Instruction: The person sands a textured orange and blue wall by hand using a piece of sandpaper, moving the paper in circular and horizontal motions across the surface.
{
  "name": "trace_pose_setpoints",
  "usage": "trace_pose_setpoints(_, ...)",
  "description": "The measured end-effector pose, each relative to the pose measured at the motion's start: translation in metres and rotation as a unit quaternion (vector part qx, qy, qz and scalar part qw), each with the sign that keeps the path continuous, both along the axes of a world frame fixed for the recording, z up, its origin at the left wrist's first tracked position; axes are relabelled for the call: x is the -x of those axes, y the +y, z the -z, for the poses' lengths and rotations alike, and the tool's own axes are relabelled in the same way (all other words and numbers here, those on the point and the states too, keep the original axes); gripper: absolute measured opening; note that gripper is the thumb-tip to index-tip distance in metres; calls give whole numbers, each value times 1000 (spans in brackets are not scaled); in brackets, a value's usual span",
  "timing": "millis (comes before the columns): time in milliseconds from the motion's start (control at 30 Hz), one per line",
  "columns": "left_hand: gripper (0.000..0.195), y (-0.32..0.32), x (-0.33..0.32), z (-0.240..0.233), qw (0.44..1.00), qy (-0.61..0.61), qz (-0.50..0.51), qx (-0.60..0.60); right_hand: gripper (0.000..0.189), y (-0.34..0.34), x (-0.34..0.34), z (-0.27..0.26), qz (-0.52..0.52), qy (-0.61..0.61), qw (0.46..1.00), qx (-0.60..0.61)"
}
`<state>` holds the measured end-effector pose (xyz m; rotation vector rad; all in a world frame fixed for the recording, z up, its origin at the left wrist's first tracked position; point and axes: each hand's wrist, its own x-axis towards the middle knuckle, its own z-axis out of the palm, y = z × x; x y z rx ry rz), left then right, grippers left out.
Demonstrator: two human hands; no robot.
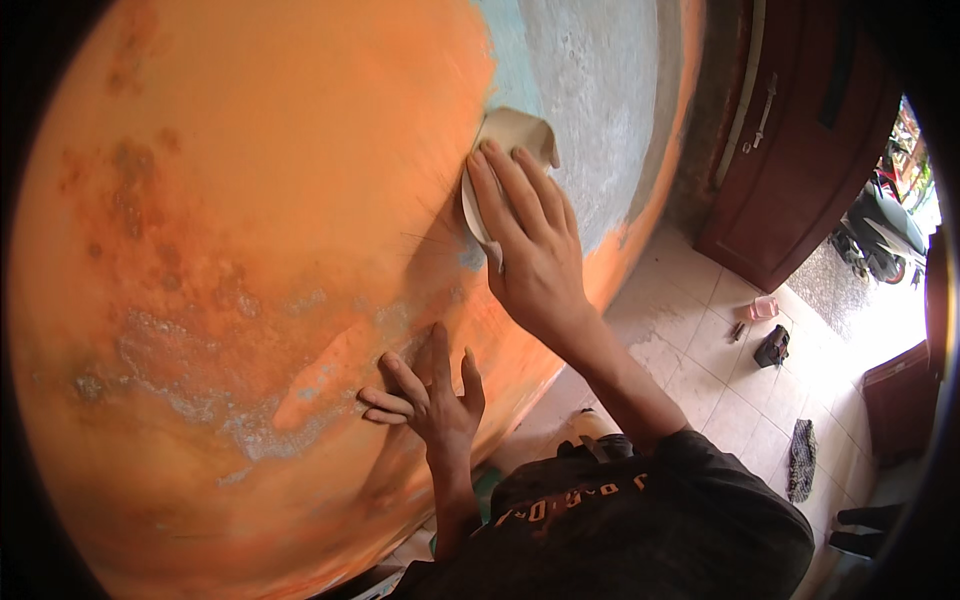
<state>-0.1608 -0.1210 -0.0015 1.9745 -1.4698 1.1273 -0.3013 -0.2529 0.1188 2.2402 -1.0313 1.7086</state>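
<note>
My right hand [536, 236] lies flat over a bent beige sheet of sandpaper [519, 129], pressing it against the painted wall [300, 150]. The sheet's far edge and one side curl away from the surface. It sits where orange paint meets a pale blue and grey bare patch [600, 112]. Lower and to the left, my left hand [442, 401] is spread, its fingertips resting on the wall and nothing held. Beside those fingers the orange paint is worn, with a rough, flaked grey area [262, 435] and dark stains [135, 187] farther left.
A dark red wooden door [810, 135] with a metal handle stands at the right. On the tiled floor [697, 375] are a pink container [763, 307], a small black object [772, 346] and a patterned cloth [802, 461]. Outside the doorway a motorbike [885, 225] is parked.
</note>
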Motion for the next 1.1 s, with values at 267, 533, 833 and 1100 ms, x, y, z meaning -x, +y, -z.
trace_pose_setpoints(267,45,-1,2,-1,1000,11,18,7,67,-5,5,-12,29,-9,999,27)
trace_pose_setpoints(533,45,2,0,0,1000,22,9,-5,71,9,0,13,-5,9,1000,-15)
trace_pose_setpoints(833,45,3,0,0,1000,9,7,-6,69,20,-2,20,-16,-4,1000,-24)
trace_pose_setpoints(1100,45,0,1,-1,1000,10,11,2,72,4,5,7,-18,-25,1000,-6)
